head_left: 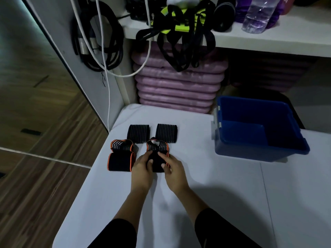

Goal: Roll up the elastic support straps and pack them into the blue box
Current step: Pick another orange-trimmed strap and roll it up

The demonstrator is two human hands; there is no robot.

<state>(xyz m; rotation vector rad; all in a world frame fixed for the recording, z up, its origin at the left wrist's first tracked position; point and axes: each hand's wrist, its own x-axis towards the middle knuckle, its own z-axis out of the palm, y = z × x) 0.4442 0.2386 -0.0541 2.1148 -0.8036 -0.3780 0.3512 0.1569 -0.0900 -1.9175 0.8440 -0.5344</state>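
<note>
Looking down from the head camera, both hands meet on one black elastic support strap edged in orange [157, 146]. It lies on the white desk [206, 185], a little left of the middle. The left hand [141, 167] takes the strap's left side and the right hand [172, 169] its right. The fingers [162, 165] of both are curled onto the near end of the fabric with thumbs on top, clamped on it rather than spread.

The strap's long axis runs straight away from the person: the near end is under the thumbs, and the far end is a looped, ribbed bunch just beyond the fingertips. Any rolling, I'd judge, has to travel forward along that line.

The deep blue plastic box [259, 102] stands open well to the right, apart from every strap, and looks empty as far as its floor shows. The right hand is the nearer one to it.

Just beside the left hand lies a second orange-edged strap [120, 159], loosely folded. Behind sit two shorter pieces, the left black ribbed band [138, 133] and the right black ribbed band [166, 133], side by side and not quite touching.

All four are soft woven stretch fabric, corded in ridges — springy stuff that will likely want to uncoil. The box is hard, smooth and straight-walled.
</note>
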